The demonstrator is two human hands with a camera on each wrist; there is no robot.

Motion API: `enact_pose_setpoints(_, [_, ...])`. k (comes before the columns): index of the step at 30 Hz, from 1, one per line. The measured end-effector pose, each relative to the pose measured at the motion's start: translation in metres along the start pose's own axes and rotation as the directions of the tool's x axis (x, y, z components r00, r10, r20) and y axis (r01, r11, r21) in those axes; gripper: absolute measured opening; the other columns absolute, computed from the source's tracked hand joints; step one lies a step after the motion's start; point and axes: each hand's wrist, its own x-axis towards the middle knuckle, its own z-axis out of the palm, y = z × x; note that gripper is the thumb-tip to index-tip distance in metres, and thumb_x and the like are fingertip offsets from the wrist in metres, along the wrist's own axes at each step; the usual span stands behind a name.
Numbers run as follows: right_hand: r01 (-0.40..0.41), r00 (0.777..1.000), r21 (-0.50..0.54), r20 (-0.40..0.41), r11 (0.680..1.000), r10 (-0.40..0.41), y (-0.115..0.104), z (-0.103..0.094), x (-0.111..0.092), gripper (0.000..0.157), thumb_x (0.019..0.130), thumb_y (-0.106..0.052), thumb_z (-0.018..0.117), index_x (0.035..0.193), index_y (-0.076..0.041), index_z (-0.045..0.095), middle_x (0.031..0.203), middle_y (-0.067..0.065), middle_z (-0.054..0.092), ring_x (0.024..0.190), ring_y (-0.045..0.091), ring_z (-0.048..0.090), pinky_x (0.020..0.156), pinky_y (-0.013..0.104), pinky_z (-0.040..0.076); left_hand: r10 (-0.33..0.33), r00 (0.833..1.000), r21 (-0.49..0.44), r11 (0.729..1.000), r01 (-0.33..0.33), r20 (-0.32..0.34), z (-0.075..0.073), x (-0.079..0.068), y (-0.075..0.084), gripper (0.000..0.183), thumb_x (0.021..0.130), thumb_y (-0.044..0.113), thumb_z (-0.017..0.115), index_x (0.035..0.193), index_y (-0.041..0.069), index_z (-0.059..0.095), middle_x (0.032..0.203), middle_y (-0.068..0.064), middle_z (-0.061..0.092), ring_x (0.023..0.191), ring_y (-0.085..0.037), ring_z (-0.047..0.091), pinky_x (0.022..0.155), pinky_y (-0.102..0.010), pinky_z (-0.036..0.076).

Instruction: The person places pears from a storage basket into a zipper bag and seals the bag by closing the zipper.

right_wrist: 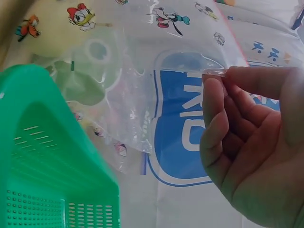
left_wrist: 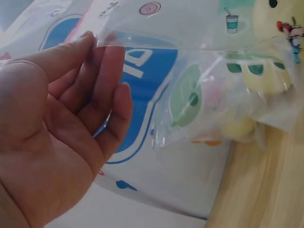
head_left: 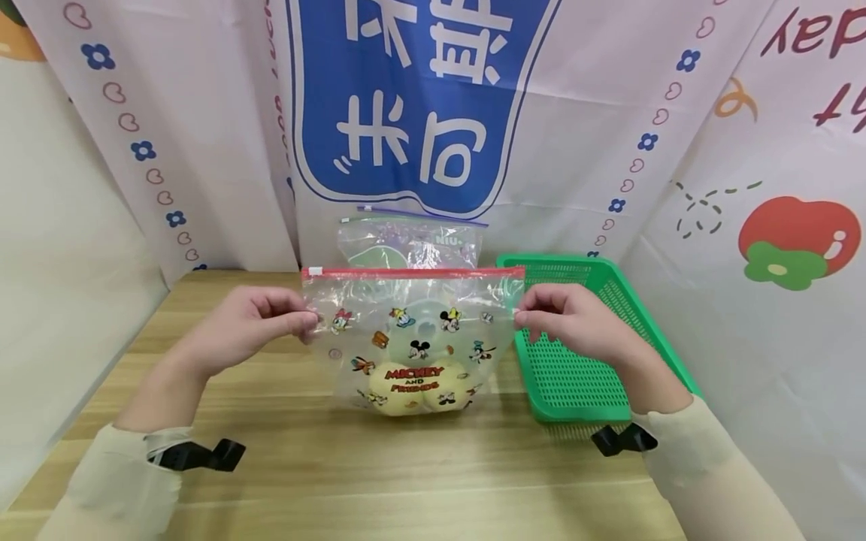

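Observation:
A clear zipper bag (head_left: 414, 349) printed with cartoon characters hangs upright between my two hands, its red slider strip along the top. Inside, pale yellow rounded things show at the bottom; their kind I cannot tell. My left hand (head_left: 274, 323) pinches the bag's left side edge below the strip. On the opposite edge, my right hand (head_left: 567, 319) pinches the plastic between thumb and fingers. In the left wrist view, the left hand (left_wrist: 71, 114) has its thumb against the fingertips at the film. The right wrist view shows the right hand (right_wrist: 251, 128) gripping the edge likewise.
Behind the held bag stand other clear zipper bags (head_left: 413, 237) with purple and green strips and things inside. A green perforated basket (head_left: 609, 300) sits at the right of the wooden table (head_left: 406, 481). Printed cloth (head_left: 575, 113) hangs behind.

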Motion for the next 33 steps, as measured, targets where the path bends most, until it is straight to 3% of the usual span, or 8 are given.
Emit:
enact_pose_setpoints(6, [-0.132, 0.991, -0.162, -0.011, 0.978, 0.132, 0.005, -0.003, 0.033, 0.018, 0.108, -0.028, 0.07, 0.108, -0.012, 0.077, 0.1, 0.015, 0.074, 0.084, 0.035, 0.07, 0.072, 0.034, 0.057, -0.12, 0.988, 0.071, 0.989, 0.128, -0.1, 0.009, 0.038, -0.011, 0.03, 0.11, 0.033, 0.069, 0.118, 0.005, 0.078, 0.099, -0.005, 0.08, 0.092, -0.016, 0.074, 0.082, -0.026, 0.061])
enact_pose_setpoints(13, [-0.231, 0.97, -0.452, -0.038, 0.861, 0.24, 0.02, 0.011, 0.096, 0.025, 0.108, -0.026, 0.067, 0.115, -0.006, 0.08, 0.104, 0.011, 0.078, 0.087, 0.021, 0.069, 0.088, 0.042, 0.06, -0.308, 0.933, -0.022, 0.951, 0.31, -0.188, 0.029, 0.084, -0.038, 0.04, 0.113, 0.028, 0.062, 0.132, -0.006, 0.072, 0.116, -0.016, 0.077, 0.096, -0.016, 0.07, 0.099, -0.038, 0.057])
enact_pose_setpoints(16, [-0.232, 0.967, -0.543, -0.038, 0.807, 0.252, 0.022, 0.013, 0.114, 0.02, 0.106, -0.024, 0.068, 0.102, -0.008, 0.08, 0.092, 0.004, 0.073, 0.085, 0.02, 0.061, 0.087, 0.041, 0.055, -0.381, 0.904, -0.045, 0.924, 0.38, -0.193, 0.033, 0.092, -0.043, 0.041, 0.111, 0.029, 0.063, 0.132, -0.005, 0.073, 0.12, -0.015, 0.075, 0.101, -0.019, 0.068, 0.1, -0.041, 0.054])
enact_pose_setpoints(19, [-0.262, 0.954, -0.562, -0.025, 0.785, 0.3, 0.024, 0.013, 0.123, 0.029, 0.106, -0.021, 0.067, 0.08, -0.01, 0.067, 0.074, 0.0, 0.056, 0.073, 0.019, 0.049, 0.077, 0.038, 0.047, -0.425, 0.89, -0.056, 0.905, 0.422, -0.168, 0.036, 0.099, -0.045, 0.041, 0.111, 0.032, 0.062, 0.13, -0.002, 0.075, 0.113, -0.008, 0.076, 0.104, -0.02, 0.066, 0.094, -0.039, 0.051])
enact_pose_setpoints(23, [-0.271, 0.946, -0.56, -0.004, 0.783, 0.324, 0.027, 0.012, 0.125, 0.04, 0.108, -0.021, 0.065, 0.07, -0.015, 0.054, 0.066, -0.004, 0.047, 0.066, 0.015, 0.042, 0.07, 0.034, 0.042, -0.451, 0.881, -0.08, 0.893, 0.444, -0.144, 0.038, 0.105, -0.046, 0.039, 0.111, 0.035, 0.062, 0.125, 0.001, 0.075, 0.094, 0.004, 0.074, 0.099, -0.018, 0.067, 0.087, -0.036, 0.048])
enact_pose_setpoints(26, [-0.263, 0.951, -0.538, -0.005, 0.801, 0.309, 0.031, 0.011, 0.12, 0.035, 0.107, -0.02, 0.063, 0.073, -0.013, 0.06, 0.068, -0.004, 0.054, 0.064, 0.013, 0.044, 0.071, 0.033, 0.044, -0.457, 0.88, -0.082, 0.889, 0.45, -0.127, 0.037, 0.104, -0.046, 0.038, 0.111, 0.035, 0.059, 0.119, 0.002, 0.075, 0.091, 0.005, 0.072, 0.096, -0.017, 0.067, 0.086, -0.035, 0.049])
enact_pose_setpoints(31, [-0.272, 0.958, -0.473, -0.048, 0.838, 0.283, 0.033, 0.007, 0.099, 0.028, 0.109, -0.026, 0.061, 0.112, -0.003, 0.077, 0.096, 0.007, 0.075, 0.085, 0.02, 0.064, 0.089, 0.042, 0.057, -0.452, 0.886, -0.062, 0.892, 0.447, -0.106, 0.033, 0.089, -0.043, 0.053, 0.113, 0.044, 0.052, 0.137, -0.002, 0.066, 0.121, -0.014, 0.076, 0.106, -0.023, 0.073, 0.09, -0.037, 0.054])
enact_pose_setpoints(33, [-0.275, 0.96, -0.46, -0.088, 0.844, 0.265, 0.03, 0.006, 0.083, 0.034, 0.111, -0.029, 0.058, 0.127, -0.003, 0.074, 0.112, 0.011, 0.077, 0.098, 0.025, 0.068, 0.096, 0.047, 0.059, -0.406, 0.902, -0.022, 0.913, 0.408, -0.145, 0.029, 0.078, -0.042, 0.06, 0.113, 0.045, 0.051, 0.145, -0.005, 0.061, 0.129, -0.021, 0.074, 0.107, -0.026, 0.075, 0.09, -0.035, 0.056])
